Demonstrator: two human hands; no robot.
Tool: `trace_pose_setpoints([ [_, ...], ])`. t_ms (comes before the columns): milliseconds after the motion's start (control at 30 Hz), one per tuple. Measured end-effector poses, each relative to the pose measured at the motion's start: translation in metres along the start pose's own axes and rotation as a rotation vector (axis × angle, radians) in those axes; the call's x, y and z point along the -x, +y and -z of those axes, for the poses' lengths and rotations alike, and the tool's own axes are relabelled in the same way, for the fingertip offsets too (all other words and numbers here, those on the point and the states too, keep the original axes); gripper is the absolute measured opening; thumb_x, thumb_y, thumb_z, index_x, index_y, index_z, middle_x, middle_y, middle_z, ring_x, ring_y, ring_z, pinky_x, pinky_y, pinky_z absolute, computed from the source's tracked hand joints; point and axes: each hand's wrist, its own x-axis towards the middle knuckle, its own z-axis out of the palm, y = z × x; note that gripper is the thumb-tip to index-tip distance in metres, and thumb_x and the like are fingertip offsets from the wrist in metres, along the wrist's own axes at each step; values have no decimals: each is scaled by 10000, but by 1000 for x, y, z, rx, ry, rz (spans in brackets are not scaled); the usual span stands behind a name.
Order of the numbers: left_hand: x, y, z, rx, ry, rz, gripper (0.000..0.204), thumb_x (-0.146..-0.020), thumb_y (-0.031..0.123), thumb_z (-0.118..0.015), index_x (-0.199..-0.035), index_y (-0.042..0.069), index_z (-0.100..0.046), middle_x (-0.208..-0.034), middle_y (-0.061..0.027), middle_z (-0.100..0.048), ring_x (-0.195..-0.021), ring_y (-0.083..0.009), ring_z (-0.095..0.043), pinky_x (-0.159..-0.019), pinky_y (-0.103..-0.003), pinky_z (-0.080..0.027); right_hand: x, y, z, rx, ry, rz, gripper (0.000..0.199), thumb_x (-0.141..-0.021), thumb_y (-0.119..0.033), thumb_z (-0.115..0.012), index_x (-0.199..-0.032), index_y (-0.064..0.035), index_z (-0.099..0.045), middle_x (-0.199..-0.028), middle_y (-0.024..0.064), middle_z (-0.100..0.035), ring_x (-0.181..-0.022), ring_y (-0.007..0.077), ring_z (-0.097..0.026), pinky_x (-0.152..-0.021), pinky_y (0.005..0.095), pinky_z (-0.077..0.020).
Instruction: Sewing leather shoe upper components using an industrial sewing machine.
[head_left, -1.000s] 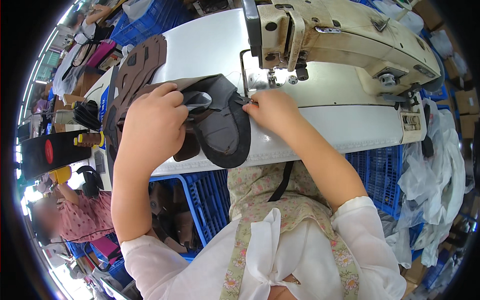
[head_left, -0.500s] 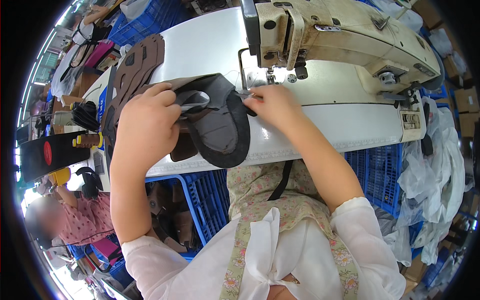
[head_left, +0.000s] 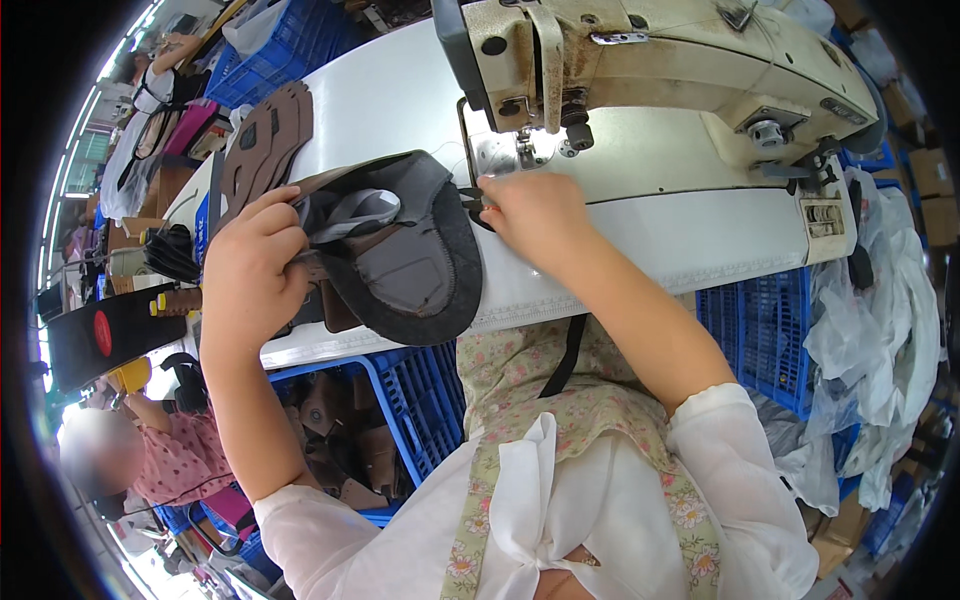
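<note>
A dark grey and brown shoe upper (head_left: 400, 275) lies at the front of the sewing machine table, its grey lining facing up and a pale grey loop of material (head_left: 365, 212) inside it. My left hand (head_left: 258, 265) is closed on the upper's left edge, fingers over the top. At the upper's right side, my right hand (head_left: 535, 215) is closed in a pinch, just in front of the needle area. A small dark piece pokes out from its fingertips beside the upper; I cannot make out what it is. The sewing machine (head_left: 640, 60) stands behind the right hand.
Stacked brown cut pieces (head_left: 265, 140) lie on the table's left. Below the front edge, a blue crate (head_left: 410, 400) holds more brown pieces. Another blue crate (head_left: 755, 330) and clear plastic bags (head_left: 870, 340) are at the right. A co-worker in pink (head_left: 185, 450) sits at the left.
The view has shifted, so the machine appears farther left. The upper now sits more spread out, with more of its inside showing. Both hands keep their closed grips.
</note>
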Motion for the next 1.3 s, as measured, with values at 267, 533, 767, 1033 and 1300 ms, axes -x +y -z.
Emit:
trace_pose_setpoints([
  [267, -2, 1, 1, 10, 2, 16, 115, -559, -34, -569, -673, -24, -555, -793, -138, -563, -1037, -329, -630, -797, -399, -524, -11, -10, -19, -88, -34, 24, 162, -745, -225, -698, -784, -70, -672, -705, 147, -644, -699, 336, -653, -647, 458, -510],
  [533, 3, -4, 2, 41, -4, 28, 109, -559, -44, -559, -666, -36, -544, -786, -153, -556, -1035, -350, -625, -811, -411, -520, -1, 2, 3, -66, 33, -51, 168, -804, -234, -682, -805, -66, -674, -740, 130, -660, -695, 316, -663, -637, 451, -512],
  [767, 1, -2, 2, 45, -4, 19, 108, -559, -43, -557, -667, -35, -545, -783, -152, -556, -1027, -355, -626, -811, -412, -521, -5, -3, 3, -8, 23, -29, 157, -805, -224, -688, -816, -67, -677, -735, 109, -667, -700, 298, -670, -636, 434, -516],
  [1033, 2, -2, 2, 48, 2, 15, 100, -564, -43, -555, -662, -32, -540, -781, -151, -553, -1027, -353, -627, -803, -407, -525, -9, 1, 3, 76, -15, -88, 224, -827, -231, -657, -1008, -106, -702, -766, 80, -672, -720, 271, -667, -624, 403, -515],
  [1300, 2, -3, 1, 42, -4, 18, 102, -564, -40, -556, -664, -24, -543, -790, -142, -559, -1042, -338, -628, -800, -404, -525, -13, -2, 5, 154, 166, 75, 92, -798, -106, -606, -874, -90, -655, -728, 69, -646, -689, 242, -668, -573, 379, -519],
])
